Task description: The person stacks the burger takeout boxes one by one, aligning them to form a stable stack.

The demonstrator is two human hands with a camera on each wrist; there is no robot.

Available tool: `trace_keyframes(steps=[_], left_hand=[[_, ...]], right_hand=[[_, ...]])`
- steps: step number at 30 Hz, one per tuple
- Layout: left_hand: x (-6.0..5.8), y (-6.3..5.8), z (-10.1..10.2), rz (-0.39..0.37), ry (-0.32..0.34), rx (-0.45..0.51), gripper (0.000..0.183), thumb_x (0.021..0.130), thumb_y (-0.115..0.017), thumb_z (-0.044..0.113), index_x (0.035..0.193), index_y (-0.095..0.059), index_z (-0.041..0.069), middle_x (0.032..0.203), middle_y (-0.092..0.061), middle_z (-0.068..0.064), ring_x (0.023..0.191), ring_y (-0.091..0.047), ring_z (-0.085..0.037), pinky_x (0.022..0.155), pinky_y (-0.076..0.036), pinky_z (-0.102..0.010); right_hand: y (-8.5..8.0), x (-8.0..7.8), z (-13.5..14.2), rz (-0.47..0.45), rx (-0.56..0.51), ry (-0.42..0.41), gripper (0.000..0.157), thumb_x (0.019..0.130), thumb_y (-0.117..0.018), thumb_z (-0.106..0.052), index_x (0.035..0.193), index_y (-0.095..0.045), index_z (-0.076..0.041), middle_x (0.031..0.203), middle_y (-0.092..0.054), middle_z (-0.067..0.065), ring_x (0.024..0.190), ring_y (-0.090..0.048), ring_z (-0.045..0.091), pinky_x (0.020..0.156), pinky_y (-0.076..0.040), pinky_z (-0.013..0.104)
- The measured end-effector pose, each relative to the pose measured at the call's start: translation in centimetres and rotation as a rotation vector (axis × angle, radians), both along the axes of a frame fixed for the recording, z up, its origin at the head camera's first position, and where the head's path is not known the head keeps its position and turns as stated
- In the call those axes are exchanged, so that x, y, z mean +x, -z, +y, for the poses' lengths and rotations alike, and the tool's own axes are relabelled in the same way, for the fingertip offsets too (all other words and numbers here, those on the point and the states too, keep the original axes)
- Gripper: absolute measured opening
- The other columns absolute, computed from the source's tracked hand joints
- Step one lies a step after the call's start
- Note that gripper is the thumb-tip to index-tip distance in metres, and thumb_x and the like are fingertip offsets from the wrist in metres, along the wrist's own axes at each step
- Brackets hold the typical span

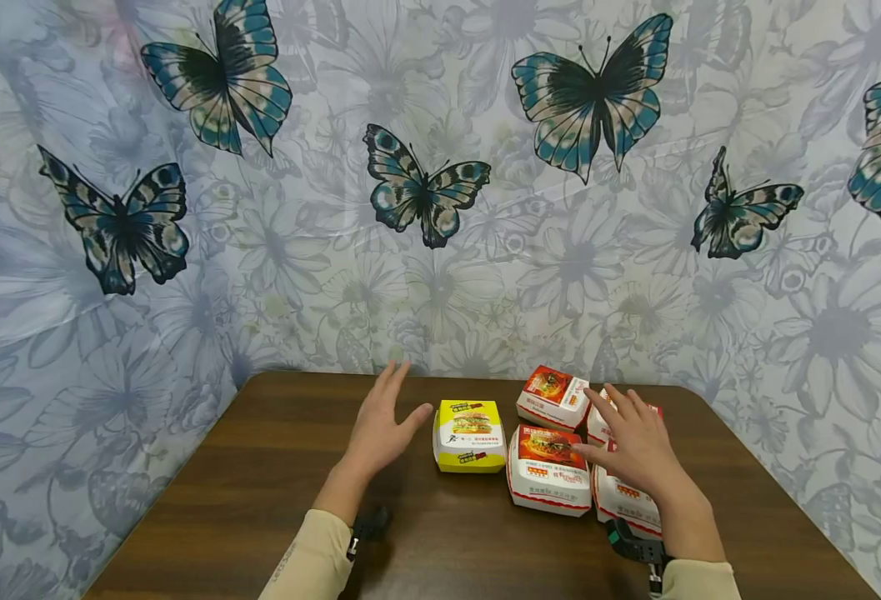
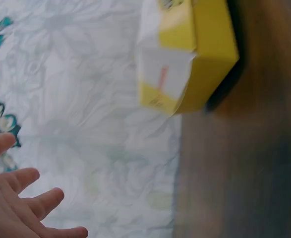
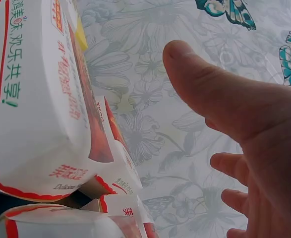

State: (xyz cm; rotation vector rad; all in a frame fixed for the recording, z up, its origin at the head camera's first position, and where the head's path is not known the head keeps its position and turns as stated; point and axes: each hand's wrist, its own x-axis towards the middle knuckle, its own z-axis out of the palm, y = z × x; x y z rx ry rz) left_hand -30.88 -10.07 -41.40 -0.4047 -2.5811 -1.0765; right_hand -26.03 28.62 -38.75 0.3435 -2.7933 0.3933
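My left hand (image 1: 377, 427) hovers left of a yellow-and-white burger box (image 1: 470, 436), thumb spread toward it but apart from it. In the left wrist view, a gap separates the spread fingers of that hand (image 2: 21, 203) from the yellow box (image 2: 212, 59). Over several red-and-white burger boxes on the right is my right hand (image 1: 635, 446), its fingers extended. It partly hides the back-right box (image 1: 598, 430) and the front-right box (image 1: 630, 506). The front-left box (image 1: 550, 468) and rear box (image 1: 553, 398) show better. The right wrist view shows this hand (image 3: 264, 129) holding nothing.
The boxes stand on a dark brown wooden table (image 1: 260, 483), the yellow one just left of the red-and-white group. Behind the table's far edge hangs a pale floral cloth (image 1: 440, 308) with printed butterflies. Wrist-worn devices (image 1: 635, 546) sit low over the tabletop.
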Motion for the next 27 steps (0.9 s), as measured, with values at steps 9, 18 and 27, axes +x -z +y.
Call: trace_keyframes(steps=[9,18,27], left_hand=[[0.0,2.1,2.1,-0.083,0.077,0.148,0.080,0.095,-0.064,0.048,0.160,-0.020,0.031,0.170,-0.007,-0.010,0.155,-0.010,-0.042,0.112,-0.019,-0.077],[-0.2,3.4,3.0,-0.190,0.161,0.173,0.079,0.096,-0.061,0.051,0.160,-0.017,0.037,0.169,-0.008,-0.013,0.153,-0.010,-0.048,0.110,-0.019,-0.079],[0.0,4.5,4.0,-0.329,0.275,0.168,0.079,0.097,-0.062,0.042,0.161,-0.017,0.031,0.168,-0.006,-0.019,0.152,-0.007,-0.050,0.110,-0.018,-0.079]], right_hand=[[-0.1,0.2,-0.3,0.007,0.040,-0.032,0.089,0.084,-0.072,-0.057,0.152,-0.041,-0.009,0.155,-0.038,0.028,0.141,-0.028,0.058,0.110,-0.025,0.073],[-0.2,0.2,-0.7,-0.028,0.037,-0.067,0.089,0.082,-0.073,-0.058,0.151,-0.044,-0.010,0.154,-0.041,0.026,0.140,-0.032,0.056,0.111,-0.024,0.072],[0.0,0.3,-1.4,-0.085,-0.011,-0.132,0.085,0.081,-0.077,-0.052,0.149,-0.047,-0.010,0.151,-0.042,0.028,0.137,-0.039,0.053,0.110,-0.028,0.072]])
